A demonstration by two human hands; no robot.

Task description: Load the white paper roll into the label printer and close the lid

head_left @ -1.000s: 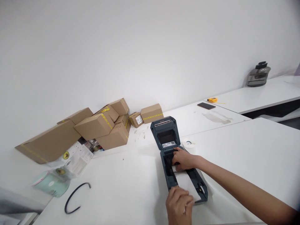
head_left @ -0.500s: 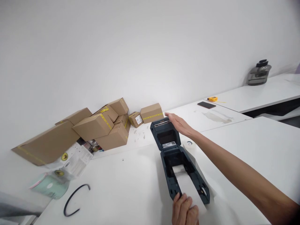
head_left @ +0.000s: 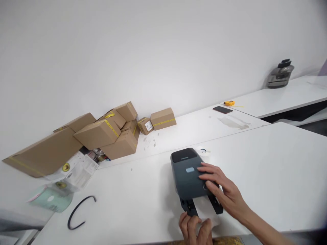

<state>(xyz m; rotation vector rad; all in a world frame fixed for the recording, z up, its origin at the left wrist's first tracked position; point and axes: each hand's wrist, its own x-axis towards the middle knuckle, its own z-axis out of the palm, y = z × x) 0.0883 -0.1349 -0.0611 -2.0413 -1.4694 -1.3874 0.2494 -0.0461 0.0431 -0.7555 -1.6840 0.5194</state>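
Observation:
A dark blue-grey label printer [head_left: 186,173] sits on the white table [head_left: 268,160] with its lid down. My right hand [head_left: 219,187] lies flat on the lid, fingers spread, pressing its near right part. A white strip of label paper [head_left: 204,207] comes out of the printer's front slot. My left hand [head_left: 195,229] is at the bottom edge of the view, fingers pinched on the near end of that paper strip.
A pile of taped cardboard boxes [head_left: 102,136] lies at the back left, with printed packets [head_left: 76,170] and a pale green roll [head_left: 51,200] in front. A black curved cable [head_left: 79,212] lies near left. A phone [head_left: 222,109], yellow tape measure [head_left: 229,103] and grey appliance [head_left: 279,75] sit further right.
The printer lid was standing open; my right hand reached to its top edge and swung it down shut. My left hand stayed on the paper strip at the front.

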